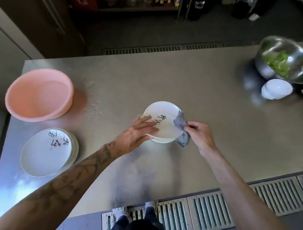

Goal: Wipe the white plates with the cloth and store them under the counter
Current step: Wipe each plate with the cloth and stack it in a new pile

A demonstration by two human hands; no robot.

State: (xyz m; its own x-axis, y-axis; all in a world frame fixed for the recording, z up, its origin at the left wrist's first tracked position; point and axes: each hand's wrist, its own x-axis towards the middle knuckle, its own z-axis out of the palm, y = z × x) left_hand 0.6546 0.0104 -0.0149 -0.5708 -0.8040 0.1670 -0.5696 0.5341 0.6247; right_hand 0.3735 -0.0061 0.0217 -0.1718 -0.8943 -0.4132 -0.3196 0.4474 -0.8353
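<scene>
Your left hand (pixel 140 131) is pressing flat, fingers straight, on the top plate (pixel 164 113) of the middle stack on the counter (pixel 183 78). Your right hand (pixel 198 133) is pinching the limp cloth (pixel 180 122) at its right rim. Being glazed, it is probably handling slick and brittle, so be lifting from under the rim.

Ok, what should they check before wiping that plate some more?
1. Steady plate: ok, left hand presses flat on it.
2. Grip on cloth: ok, right hand pinches it.
3. Contact: ok, cloth drapes over the plate's right rim.
4. Dry plate: cannot tell.
5. Dry counter: not ok, drops lie near the basin.
6. Clear of other stack: ok, it sits apart at the left.
</scene>
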